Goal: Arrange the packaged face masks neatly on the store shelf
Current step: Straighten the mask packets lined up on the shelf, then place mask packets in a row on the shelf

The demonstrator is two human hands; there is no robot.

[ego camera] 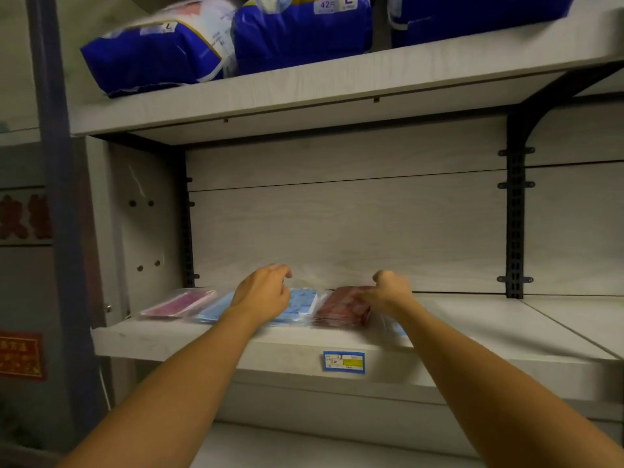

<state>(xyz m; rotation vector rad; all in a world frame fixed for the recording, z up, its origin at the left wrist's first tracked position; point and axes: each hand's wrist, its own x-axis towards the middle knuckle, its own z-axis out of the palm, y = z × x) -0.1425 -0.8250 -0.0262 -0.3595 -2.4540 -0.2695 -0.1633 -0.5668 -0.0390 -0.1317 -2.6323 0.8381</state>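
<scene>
A: Where do the masks lie?

B: In a row along the left half of the pale wood-grain store shelf, just below the middle of the frame. From the left: a pink mask pack in clear plastic, a light blue mask pack, a blue patterned mask pack, then a dark red mask pack.

A: And the hands?

B: The left hand sits over the blue patterned pack, fingers curled down at its far edge; a clear plastic edge shows near the fingertips, but motion blur hides whether it pinches anything. The right hand is at the right end of the dark red pack, fingers bent onto its top, blurred too; I cannot tell if it grips or only touches.

A: Anything else?

B: A blue-bordered price label on the shelf's front edge, lower centre. Glossy blue and white bulk bags lie on the upper shelf at the top of the frame.
</scene>
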